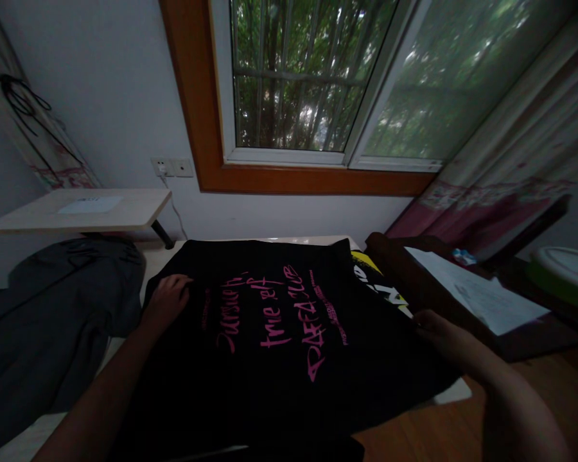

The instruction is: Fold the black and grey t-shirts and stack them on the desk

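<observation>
A black T-shirt with pink handwritten-style lettering is spread over a white table in front of me. My left hand is on the left part of the shirt, its fingers bent together on the cloth. At the right edge, my right hand pinches the fabric and holds that side out past the table. Beneath the shirt's upper right edge, a black piece with yellow and white print peeks out. The shirt's lower part is too dark to make out its folds.
Dark grey cloth lies heaped on the left, below a small raised wooden shelf bearing a paper. To the right stand a dark brown piece of furniture with papers and a green container with a pale lid. A window is behind.
</observation>
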A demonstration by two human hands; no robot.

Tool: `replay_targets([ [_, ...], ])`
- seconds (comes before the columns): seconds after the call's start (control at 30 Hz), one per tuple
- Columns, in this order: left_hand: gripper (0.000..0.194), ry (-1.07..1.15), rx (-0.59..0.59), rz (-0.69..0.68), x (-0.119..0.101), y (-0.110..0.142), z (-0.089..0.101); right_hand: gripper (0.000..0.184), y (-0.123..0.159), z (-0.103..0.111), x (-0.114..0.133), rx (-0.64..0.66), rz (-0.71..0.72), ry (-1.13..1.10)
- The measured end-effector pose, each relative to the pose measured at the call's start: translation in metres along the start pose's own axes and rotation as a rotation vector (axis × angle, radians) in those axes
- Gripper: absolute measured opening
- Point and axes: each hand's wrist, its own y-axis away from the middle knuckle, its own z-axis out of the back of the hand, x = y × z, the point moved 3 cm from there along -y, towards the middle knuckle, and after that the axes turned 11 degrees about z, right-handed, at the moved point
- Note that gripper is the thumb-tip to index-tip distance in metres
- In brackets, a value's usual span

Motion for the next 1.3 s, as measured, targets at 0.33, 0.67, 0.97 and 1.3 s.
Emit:
replay_targets([
  [0.33, 0.028, -0.057, 0.020, 0.079, 0.014, -0.024, -0.005, 0.025, -0.046, -0.014, 0.044, 0.061, 0.142, 0.352],
  [0.67, 0.033, -0.066, -0.018, 0.169, -0.006, -0.098, -0.006, 0.032, -0.185, -0.075, 0.166, -0.027, 0.395, 0.355],
  [0.97, 0.048, -0.106, 0.005, 0.341, -0.007, -0.144, -0.015, 0.044, -0.225, -0.121, 0.198, 0.101, 0.412, 0.414],
  [1.3, 0.031, -0.108, 0.114, 0.350, 0.007, -0.169, -0.031, 0.030, -0.236, -0.124, 0.204, 0.153, 0.427, 0.486],
])
